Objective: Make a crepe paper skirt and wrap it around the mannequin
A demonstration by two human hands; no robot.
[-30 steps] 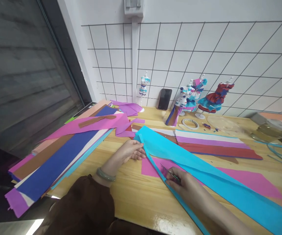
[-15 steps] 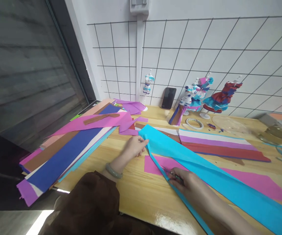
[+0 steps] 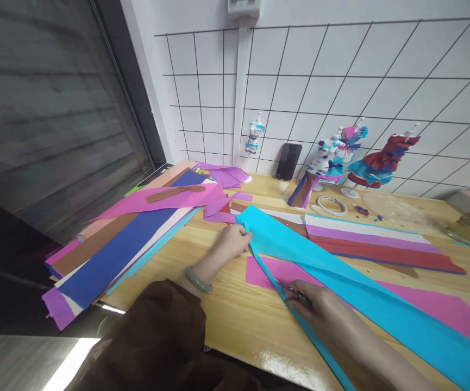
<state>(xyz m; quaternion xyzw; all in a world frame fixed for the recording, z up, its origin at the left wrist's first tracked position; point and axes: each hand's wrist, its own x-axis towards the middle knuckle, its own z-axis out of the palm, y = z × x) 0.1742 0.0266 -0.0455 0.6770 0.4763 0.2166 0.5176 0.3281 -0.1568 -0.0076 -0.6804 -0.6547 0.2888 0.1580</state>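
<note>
My left hand, a bracelet at its wrist, pinches the upper end of a turquoise crepe paper sheet. From there a narrow turquoise strip runs down beside the wide sheet, toward the table's front edge. In my right hand is a small pair of scissors, its fingers closed round the handles. The blade tips lie at the narrow strip; whether they are parted I cannot tell. Under the turquoise paper lies a pink paper sheet, partly covered.
Layered coloured paper sheets lie at the left. Behind the turquoise paper is another striped stack. Small dress forms in paper clothes, a phone and a tape roll stand or lie near the wall grid.
The whole view has shifted slightly, moving things a little to the right in the picture. Both hands keep nearly the same places on the paper and scissors.
</note>
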